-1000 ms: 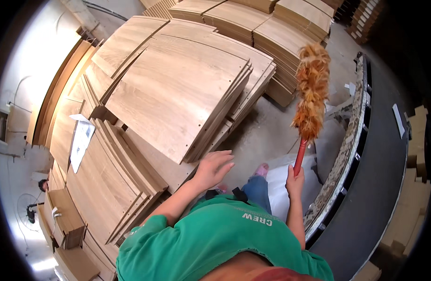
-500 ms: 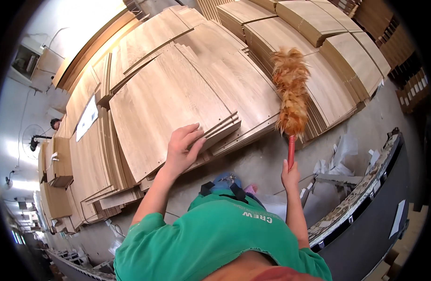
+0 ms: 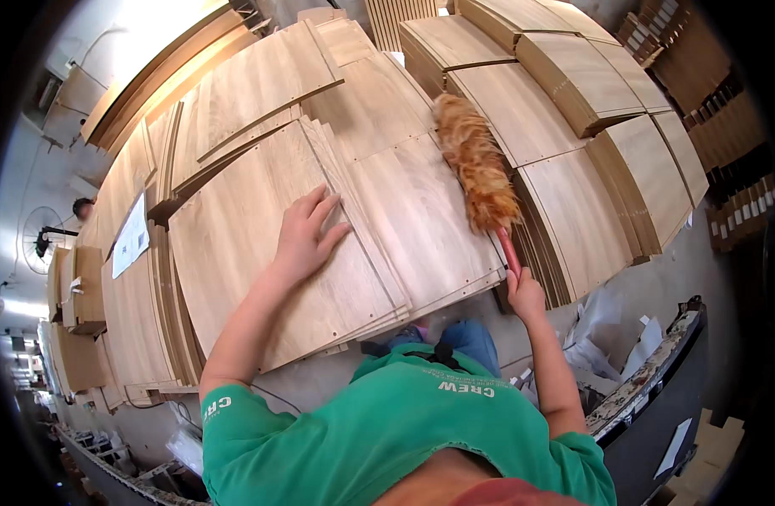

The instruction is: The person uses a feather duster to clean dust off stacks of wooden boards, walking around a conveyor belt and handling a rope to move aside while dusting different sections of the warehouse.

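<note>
My right hand is closed round the red handle of a feather duster. The duster's orange-brown feathers lie along the right edge of a stack of wood-grain panels, beside a gap between two stacks. My left hand rests with its fingers spread on the top panel of the nearer stack, close to that panel's right edge. Small dark holes run along the panel edges. Whether the feathers press on the surface is hard to tell.
More panel stacks stand to the right and behind. A white paper sheet lies on the left stack. At lower right is a dark-sided bench or conveyor with crumpled plastic film beside it. A fan and another person's head are far left.
The feather duster has swung left onto the panel stack's edge. My left hand has shifted and now lies on the panel top. My body has come nearer the stacks.
</note>
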A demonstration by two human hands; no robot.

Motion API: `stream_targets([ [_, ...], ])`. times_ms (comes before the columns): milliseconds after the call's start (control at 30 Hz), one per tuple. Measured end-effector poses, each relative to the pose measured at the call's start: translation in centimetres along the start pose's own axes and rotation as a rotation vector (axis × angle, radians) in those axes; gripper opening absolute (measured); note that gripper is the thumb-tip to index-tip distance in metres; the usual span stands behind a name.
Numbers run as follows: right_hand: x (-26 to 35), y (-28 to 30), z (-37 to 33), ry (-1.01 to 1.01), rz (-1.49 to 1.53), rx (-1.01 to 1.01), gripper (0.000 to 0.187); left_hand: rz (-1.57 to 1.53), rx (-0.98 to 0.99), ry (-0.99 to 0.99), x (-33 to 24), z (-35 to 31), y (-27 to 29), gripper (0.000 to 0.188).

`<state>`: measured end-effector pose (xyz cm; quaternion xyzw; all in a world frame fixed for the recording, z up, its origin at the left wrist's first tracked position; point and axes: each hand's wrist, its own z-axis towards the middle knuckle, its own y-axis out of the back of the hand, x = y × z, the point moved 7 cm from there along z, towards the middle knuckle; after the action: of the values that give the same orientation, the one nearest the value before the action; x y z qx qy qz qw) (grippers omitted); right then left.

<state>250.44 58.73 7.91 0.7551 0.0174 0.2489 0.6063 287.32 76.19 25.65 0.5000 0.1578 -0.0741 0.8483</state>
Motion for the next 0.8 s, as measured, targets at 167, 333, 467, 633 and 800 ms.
stream_targets([
  [167, 7.4, -2.0, 7.5, 0.363, -0.147, 0.308, 0.04, 0.084, -0.099, 0.105, 1.1, 1.3, -0.9, 0.037],
  [333, 7.3, -2.5, 26.3, 0.227, -0.03, 0.107, 0.041, 0.188, -0.065, 0.22, 0.7, 2.0, -1.2, 0.038],
  [467, 12.6, -1.1, 35.6, 0.258, -0.028, 0.12, 0.04, 0.311, 0.011, 0.267, 0.4, 2.8, -1.0, 0.043],
  [633, 13.4, -4.6, 41.7, 0.259, -0.028, 0.199, 0.04, 0.356, 0.154, 0.363, 0.6, 2.7, -1.7, 0.046],
  [800, 17.1, -4.8, 47.6, 0.265, 0.05, 0.219, 0.041, 0.367, 0.216, 0.391, 0.9, 3.4, -2.1, 0.05],
])
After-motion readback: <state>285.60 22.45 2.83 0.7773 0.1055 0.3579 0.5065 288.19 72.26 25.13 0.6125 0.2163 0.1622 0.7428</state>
